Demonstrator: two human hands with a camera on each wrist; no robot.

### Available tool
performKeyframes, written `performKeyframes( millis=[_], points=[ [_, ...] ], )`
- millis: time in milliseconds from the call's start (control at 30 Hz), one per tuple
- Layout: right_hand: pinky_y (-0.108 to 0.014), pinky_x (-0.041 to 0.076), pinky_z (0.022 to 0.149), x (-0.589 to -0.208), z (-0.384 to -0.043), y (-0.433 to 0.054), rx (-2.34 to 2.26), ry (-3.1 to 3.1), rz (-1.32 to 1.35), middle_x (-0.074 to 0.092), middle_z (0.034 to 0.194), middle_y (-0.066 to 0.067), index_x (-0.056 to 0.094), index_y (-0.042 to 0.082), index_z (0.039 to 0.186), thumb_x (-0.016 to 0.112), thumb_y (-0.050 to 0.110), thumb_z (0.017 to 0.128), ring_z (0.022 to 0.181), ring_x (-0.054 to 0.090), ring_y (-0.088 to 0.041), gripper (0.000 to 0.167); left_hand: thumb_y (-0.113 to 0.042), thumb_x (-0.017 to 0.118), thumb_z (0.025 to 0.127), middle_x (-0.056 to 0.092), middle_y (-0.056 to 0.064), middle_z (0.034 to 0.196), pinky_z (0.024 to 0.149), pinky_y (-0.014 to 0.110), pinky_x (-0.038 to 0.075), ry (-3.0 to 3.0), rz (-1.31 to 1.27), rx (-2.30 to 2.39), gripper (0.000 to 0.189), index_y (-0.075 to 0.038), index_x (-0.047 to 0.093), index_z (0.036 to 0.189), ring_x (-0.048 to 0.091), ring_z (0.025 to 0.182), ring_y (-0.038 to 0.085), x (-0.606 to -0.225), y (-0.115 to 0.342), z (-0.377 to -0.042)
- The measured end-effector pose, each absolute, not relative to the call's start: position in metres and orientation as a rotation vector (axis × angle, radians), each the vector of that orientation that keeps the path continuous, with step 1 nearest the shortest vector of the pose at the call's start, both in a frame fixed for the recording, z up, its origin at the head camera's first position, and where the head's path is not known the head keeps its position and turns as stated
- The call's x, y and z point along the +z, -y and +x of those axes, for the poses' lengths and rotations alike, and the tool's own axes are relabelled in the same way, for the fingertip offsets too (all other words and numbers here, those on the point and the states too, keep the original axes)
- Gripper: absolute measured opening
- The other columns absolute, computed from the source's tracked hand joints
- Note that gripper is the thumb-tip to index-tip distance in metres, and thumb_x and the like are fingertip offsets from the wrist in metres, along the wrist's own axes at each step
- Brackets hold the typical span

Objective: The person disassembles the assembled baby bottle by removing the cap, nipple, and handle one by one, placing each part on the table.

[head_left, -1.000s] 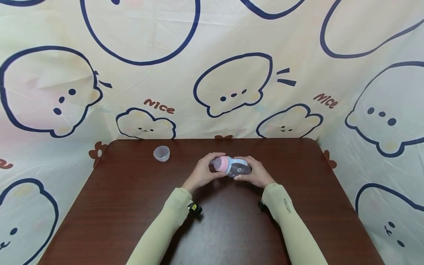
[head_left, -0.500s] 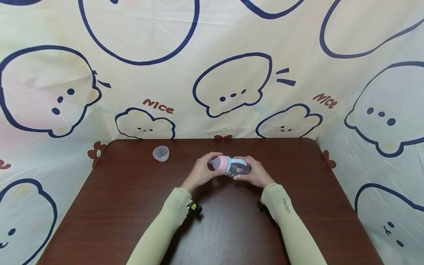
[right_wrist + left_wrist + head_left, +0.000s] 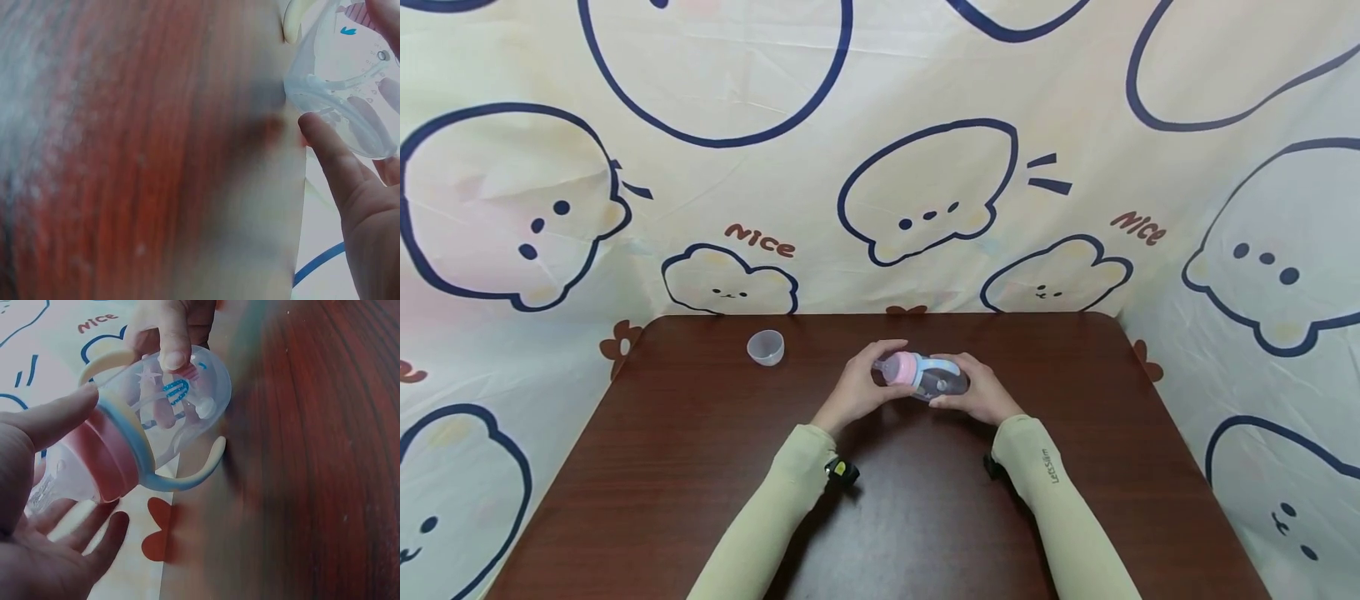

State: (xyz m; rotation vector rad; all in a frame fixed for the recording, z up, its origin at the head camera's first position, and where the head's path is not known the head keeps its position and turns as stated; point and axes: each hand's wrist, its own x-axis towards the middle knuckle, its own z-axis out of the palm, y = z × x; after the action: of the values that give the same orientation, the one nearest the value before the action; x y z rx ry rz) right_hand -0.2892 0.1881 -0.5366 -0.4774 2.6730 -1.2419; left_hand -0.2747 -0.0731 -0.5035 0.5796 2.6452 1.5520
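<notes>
A clear baby bottle (image 3: 943, 382) lies sideways between both hands above the table, its teat pointing left in the head view. My left hand (image 3: 855, 388) holds it round the pink collar (image 3: 103, 456), thumb on the collar's edge and the other fingers partly spread on the far side. Gripping the base end of the bottle body is my right hand (image 3: 987, 393), its thumb (image 3: 172, 353) pressed against the clear wall. Blue-and-cream handles (image 3: 190, 479) curve out from the neck. Inside the body, a straw with a white weighted end shows through.
A small translucent cup-shaped cap (image 3: 766, 348) stands near the table's back left. The dark brown wooden table (image 3: 715, 467) meets a cartoon-printed cloth (image 3: 925, 183) at the back and sides.
The upper fingers of my left hand have lifted slightly at the collar. The bottle and my right hand stay almost where they were.
</notes>
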Motion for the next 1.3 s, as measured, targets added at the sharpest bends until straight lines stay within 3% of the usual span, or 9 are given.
performKeyframes(
  millis=[167,700,967,1133,1300],
  points=[
    [-0.054,0.046,0.108,-0.5351,-0.2899,-0.1887,-1.251,-2.677,-0.480,0.059,0.137,-0.004,0.056,0.031,0.146,0.092,0.042,0.076,0.119,0.055,-0.027,0.080,-0.019,0.093,0.078,0.061,-0.003,0.140,0.106,0.045,0.050,-2.645,0.644,1.547,0.073,-0.031,0.059,0.143,0.057,0.121,0.021,-0.5025,0.0725,-0.2762],
    [-0.046,0.047,0.103,-0.5404,-0.2910,-0.1874,-1.245,-2.701,-0.502,0.060,0.135,-0.002,0.056,0.033,0.146,0.092,0.040,0.078,0.116,0.056,-0.023,0.078,-0.023,0.092,0.080,0.066,0.002,0.132,0.098,0.046,0.052,-2.678,0.598,1.539,0.065,-0.016,0.064,0.138,0.060,0.112,0.022,-0.5034,0.0727,-0.2787],
    [-0.047,0.048,0.102,-0.5380,-0.2877,-0.1906,-1.232,-2.700,-0.460,0.059,0.138,-0.003,0.055,0.032,0.147,0.092,0.039,0.078,0.117,0.055,-0.025,0.079,-0.030,0.090,0.082,0.067,0.001,0.130,0.096,0.042,0.053,-2.688,0.560,1.552,0.059,-0.020,0.066,0.135,0.062,0.111,0.020,-0.5060,0.0690,-0.2776],
    [-0.046,0.047,0.102,-0.5386,-0.2875,-0.1892,-1.241,-2.696,-0.479,0.059,0.137,-0.003,0.055,0.030,0.147,0.092,0.038,0.078,0.117,0.055,-0.024,0.078,-0.032,0.089,0.084,0.067,0.002,0.130,0.098,0.044,0.053,-2.698,0.528,1.540,0.059,-0.017,0.065,0.136,0.062,0.112,0.021,-0.5064,0.0703,-0.2775],
    [-0.046,0.047,0.102,-0.5389,-0.2882,-0.1885,-1.256,-2.694,-0.481,0.060,0.135,-0.002,0.055,0.029,0.147,0.092,0.038,0.078,0.116,0.055,-0.024,0.079,-0.031,0.092,0.079,0.061,-0.001,0.137,0.106,0.045,0.049,-2.734,0.582,1.515,0.072,-0.027,0.059,0.143,0.058,0.121,0.019,-0.5060,0.0722,-0.2780]
  ],
)
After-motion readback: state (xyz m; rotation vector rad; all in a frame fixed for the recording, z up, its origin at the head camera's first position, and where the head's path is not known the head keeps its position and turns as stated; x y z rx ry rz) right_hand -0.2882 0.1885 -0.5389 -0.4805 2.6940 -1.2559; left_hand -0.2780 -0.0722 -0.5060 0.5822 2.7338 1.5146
